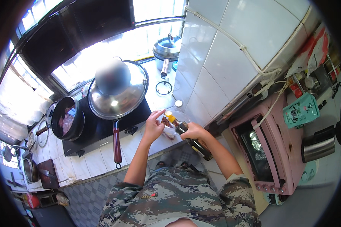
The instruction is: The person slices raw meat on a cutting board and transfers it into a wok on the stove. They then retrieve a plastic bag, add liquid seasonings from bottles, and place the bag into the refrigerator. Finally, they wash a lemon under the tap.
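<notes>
My right hand (195,131) grips a glass bottle of dark liquid (199,147) with a yellow neck and cap. The bottle is tilted, its top pointing away from me and to the left. Beside that top is my left hand (155,127), index finger stretched out and thumb bent, with nothing visible in its grasp. Beyond the bottle, at the counter edge, lies a clear plastic bag or dish (184,117), partly covered by my hands. Dark reddish pieces (166,122), apparently food, show between my hands. A white-capped container (178,104) stands just behind.
On the black gas stove (102,136) sit a lidded wok (118,99), its handle jutting toward me, and a black pot (66,119) containing meat. A pressure cooker (167,51) stands by the window. At right is a pink toaster oven (267,142); at far left, a knife lies on a cutting board (48,174).
</notes>
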### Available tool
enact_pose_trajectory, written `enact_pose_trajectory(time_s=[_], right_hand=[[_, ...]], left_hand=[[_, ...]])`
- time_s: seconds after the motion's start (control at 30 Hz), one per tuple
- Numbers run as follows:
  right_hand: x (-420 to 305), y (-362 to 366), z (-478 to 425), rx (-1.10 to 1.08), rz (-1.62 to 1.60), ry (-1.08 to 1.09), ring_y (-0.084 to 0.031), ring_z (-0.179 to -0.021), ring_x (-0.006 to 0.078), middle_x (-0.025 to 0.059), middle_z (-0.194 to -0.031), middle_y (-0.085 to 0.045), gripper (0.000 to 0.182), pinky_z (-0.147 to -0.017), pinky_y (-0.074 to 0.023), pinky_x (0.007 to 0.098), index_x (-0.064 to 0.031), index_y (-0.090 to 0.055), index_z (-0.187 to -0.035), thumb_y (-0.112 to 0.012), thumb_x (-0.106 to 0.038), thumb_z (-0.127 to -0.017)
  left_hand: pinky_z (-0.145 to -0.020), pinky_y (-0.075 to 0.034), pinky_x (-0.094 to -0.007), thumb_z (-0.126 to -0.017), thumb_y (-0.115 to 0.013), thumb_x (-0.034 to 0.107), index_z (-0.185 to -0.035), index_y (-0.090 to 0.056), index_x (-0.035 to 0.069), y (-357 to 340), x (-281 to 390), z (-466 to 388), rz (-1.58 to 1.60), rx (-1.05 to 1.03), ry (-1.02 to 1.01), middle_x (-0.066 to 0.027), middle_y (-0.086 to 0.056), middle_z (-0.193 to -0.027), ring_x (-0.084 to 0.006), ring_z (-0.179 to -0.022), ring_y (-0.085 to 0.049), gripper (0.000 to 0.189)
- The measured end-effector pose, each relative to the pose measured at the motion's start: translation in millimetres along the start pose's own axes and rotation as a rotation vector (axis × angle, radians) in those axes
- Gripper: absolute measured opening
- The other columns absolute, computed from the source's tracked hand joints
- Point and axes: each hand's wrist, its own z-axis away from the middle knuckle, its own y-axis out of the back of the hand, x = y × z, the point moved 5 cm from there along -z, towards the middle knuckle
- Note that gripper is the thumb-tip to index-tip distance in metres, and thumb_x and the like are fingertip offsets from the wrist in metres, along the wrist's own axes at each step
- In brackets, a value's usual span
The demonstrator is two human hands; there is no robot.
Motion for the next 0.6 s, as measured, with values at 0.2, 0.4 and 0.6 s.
enact_pose_trajectory(time_s=[0.2, 0.4, 0.6], right_hand=[[-8, 1, 6, -0.016, -0.036, 0.026, -0.059, -0.066, 0.02, 0.0111, -0.073, -0.062, 0.043, -0.062, -0.0477, 0.0304, 0.0013, -0.063, -0.081, -0.071, -0.028, -0.051], [-1, -8, 1, -0.017, -0.052, -0.005, -0.059, -0.069, 0.0194, 0.0105, -0.074, -0.062, 0.044, -0.064, -0.0475, 0.0301, 0.0013, -0.063, -0.083, -0.072, -0.028, -0.051], [-1, -14, 5, -0.016, -0.146, 0.017, -0.059, -0.071, 0.0186, 0.0094, -0.076, -0.062, 0.044, -0.066, -0.0477, 0.0301, 0.0007, -0.062, -0.089, -0.072, -0.024, -0.054]], left_hand=[[-0.044, -0.039, -0.0185, -0.062, -0.049, -0.011, -0.117, -0.059, 0.0, 4, 0, -1, 0.033, 0.008, 0.037, -0.0094, -0.054, -0.115, -0.0011, -0.049, -0.044, 0.057], [-0.044, -0.039, -0.0182, -0.062, -0.049, -0.011, -0.117, -0.059, -0.001, 1, 1, -2, 0.071, -0.037, 0.025, -0.009, -0.054, -0.115, -0.001, -0.049, -0.043, 0.057], [-0.044, -0.042, -0.0185, -0.063, -0.047, -0.011, -0.119, -0.057, -0.003, 4, 4, -6, 0.057, -0.057, 0.018, -0.01, -0.052, -0.116, -0.0023, -0.049, -0.048, 0.058]])
